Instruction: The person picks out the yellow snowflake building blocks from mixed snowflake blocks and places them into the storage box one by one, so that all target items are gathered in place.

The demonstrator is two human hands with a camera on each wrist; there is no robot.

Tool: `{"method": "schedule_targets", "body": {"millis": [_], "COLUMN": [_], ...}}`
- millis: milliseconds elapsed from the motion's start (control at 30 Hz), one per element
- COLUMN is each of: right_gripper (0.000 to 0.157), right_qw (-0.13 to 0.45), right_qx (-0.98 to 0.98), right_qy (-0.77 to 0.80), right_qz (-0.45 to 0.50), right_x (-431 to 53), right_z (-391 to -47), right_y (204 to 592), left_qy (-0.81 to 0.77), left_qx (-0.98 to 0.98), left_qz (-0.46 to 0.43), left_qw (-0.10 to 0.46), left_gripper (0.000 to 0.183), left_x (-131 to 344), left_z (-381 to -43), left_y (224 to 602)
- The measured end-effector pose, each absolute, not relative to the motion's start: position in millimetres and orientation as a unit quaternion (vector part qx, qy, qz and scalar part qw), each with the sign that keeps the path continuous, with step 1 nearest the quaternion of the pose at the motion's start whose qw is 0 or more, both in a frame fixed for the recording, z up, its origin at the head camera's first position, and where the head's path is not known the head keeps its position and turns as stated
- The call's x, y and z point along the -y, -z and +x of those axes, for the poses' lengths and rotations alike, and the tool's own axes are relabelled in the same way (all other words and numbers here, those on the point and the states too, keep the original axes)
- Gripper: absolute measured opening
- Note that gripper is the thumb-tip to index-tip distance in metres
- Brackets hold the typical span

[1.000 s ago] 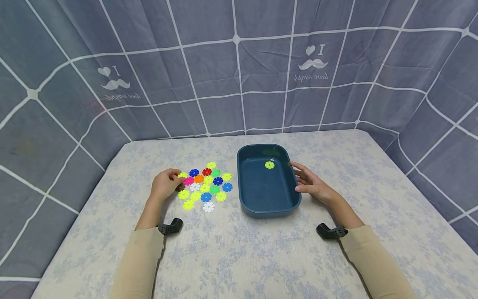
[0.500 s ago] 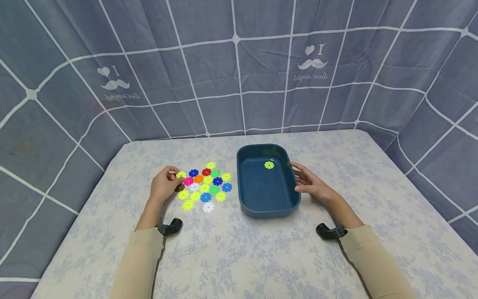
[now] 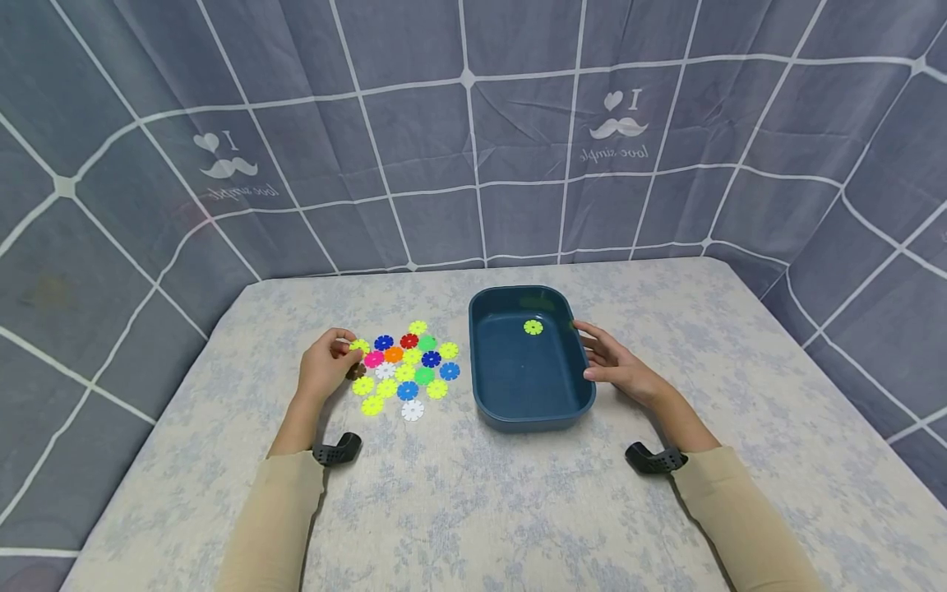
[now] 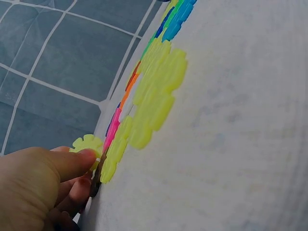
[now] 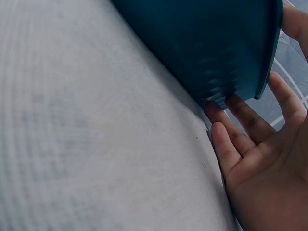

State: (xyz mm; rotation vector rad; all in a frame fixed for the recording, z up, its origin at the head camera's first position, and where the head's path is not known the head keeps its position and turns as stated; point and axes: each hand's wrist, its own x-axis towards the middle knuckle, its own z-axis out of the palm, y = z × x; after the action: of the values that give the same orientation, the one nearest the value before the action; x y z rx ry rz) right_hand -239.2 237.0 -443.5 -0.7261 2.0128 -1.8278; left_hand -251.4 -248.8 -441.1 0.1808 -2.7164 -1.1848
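Observation:
My left hand (image 3: 322,363) is at the left edge of a spread of colourful notched plastic discs. Its thumb and fingers pinch a yellow notched disc (image 4: 87,143), which stands tilted up in the left wrist view. A brown disc (image 3: 357,372) lies just below those fingers, with a pink disc (image 3: 374,358) to their right. My right hand (image 3: 623,367) rests against the right side of a dark blue plastic bin (image 3: 533,425), fingers extended, fingertips at its wall and rim. Inside the bin lies one yellow-green disc (image 3: 533,327).
Several more discs lie flat between the left hand and the bin, among them an orange disc (image 3: 394,354) and a white disc (image 3: 413,410) nearest the person. A patterned cloth covers the table (image 3: 481,510). A grey-blue checked curtain (image 3: 414,140) hangs behind it.
The left thumb and the pinched yellow disc have shifted very slightly left, and more of the disc shows above the thumb. The right hand and the bin have stayed in place.

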Motion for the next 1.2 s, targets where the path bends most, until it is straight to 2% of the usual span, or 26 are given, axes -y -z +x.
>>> {"method": "schedule_targets", "body": {"millis": [433,800,1200], "right_gripper": [0.083,0.084,0.083], "right_qw": [0.162,0.171,0.167], "right_qx": [-0.706,-0.705,-0.708], "right_qy": [0.641,0.641,0.640], "right_qz": [-0.255,-0.250,-0.249], "right_x": [-238.0,-236.9,-237.8], "right_z": [-239.5,-240.4,-240.3], "right_y": [444.4,444.9,445.0], "left_qy": [0.422,0.438,0.464], "left_qx": [0.901,0.892,0.884], "left_qz": [0.075,0.082,0.038], "left_qw": [0.067,0.073,0.053], "left_gripper": [0.020,0.023,0.028], "left_x": [246.2,250.1,242.0], "left_z": [-252.3,-252.3,-252.5], "left_y": [439.4,438.8,419.7]}}
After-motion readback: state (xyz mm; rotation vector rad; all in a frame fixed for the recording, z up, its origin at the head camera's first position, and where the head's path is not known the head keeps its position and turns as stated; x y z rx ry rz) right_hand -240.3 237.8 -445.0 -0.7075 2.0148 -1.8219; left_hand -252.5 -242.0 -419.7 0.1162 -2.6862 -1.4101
